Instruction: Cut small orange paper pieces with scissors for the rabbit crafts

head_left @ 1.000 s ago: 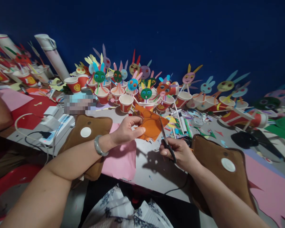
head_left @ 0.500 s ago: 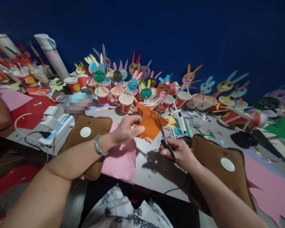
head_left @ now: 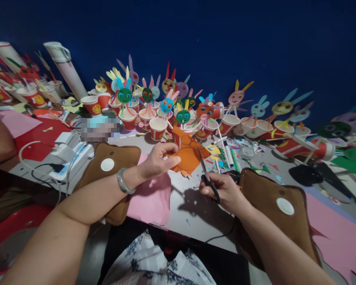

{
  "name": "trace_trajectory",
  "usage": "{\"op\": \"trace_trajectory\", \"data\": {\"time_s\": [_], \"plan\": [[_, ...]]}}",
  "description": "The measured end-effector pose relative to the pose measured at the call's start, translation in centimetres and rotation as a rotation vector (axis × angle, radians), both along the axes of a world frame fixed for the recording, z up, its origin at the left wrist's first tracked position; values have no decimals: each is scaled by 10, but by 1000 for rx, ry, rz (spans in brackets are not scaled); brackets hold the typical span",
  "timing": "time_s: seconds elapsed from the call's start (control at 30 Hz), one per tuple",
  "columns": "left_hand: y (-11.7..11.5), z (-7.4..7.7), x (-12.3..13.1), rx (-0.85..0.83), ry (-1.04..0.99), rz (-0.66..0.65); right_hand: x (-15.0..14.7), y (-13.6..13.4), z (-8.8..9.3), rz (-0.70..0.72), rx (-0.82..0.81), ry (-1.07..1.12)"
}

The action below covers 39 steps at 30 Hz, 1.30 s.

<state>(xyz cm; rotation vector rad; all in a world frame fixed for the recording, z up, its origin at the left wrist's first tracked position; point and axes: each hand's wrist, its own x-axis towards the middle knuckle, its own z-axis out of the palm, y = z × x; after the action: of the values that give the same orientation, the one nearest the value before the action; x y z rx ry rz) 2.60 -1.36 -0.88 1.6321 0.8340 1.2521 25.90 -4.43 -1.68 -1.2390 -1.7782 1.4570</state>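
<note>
An orange sheet of paper (head_left: 190, 160) with drawn curved outlines is pinched between the thumb and fingers of my left hand (head_left: 160, 161). My right hand (head_left: 221, 190) grips a pair of scissors (head_left: 208, 183) by its dark handles. The blades point up and away, over the right part of the orange paper; whether they are parted is hard to make out. Beneath my left wrist lies a pink sheet (head_left: 152, 200) on the grey table (head_left: 192, 221). A shadow of the hands falls on the table below the paper.
Paper cups (head_left: 158, 128) with paper rabbit heads line the back. Brown cushions (head_left: 115, 158) flank me, one each side. A power strip (head_left: 77, 158) with plugs and cables sits left, near another person's arm (head_left: 0, 134). Markers (head_left: 228, 153) and paper scraps lie right of centre.
Almost nothing differs. The hands, the scissors and the orange paper hold nearly the same position, and the whole view has shifted very slightly.
</note>
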Motion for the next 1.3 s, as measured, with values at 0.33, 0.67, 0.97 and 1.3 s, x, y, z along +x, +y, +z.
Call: {"op": "trace_trajectory", "data": {"time_s": [0.33,0.67,0.97,1.3], "plan": [[0,2,0,-20,-23,2,2,1,-2,5,-3,6],[-1,3,1,-30,-60,18,1,0,-1,17,5,8],[-1,3,0,-37,-48,-8,1,1,2,27,3,-3],[1,0,0,-66,-111,-47,4,3,-1,48,16,-42]]}}
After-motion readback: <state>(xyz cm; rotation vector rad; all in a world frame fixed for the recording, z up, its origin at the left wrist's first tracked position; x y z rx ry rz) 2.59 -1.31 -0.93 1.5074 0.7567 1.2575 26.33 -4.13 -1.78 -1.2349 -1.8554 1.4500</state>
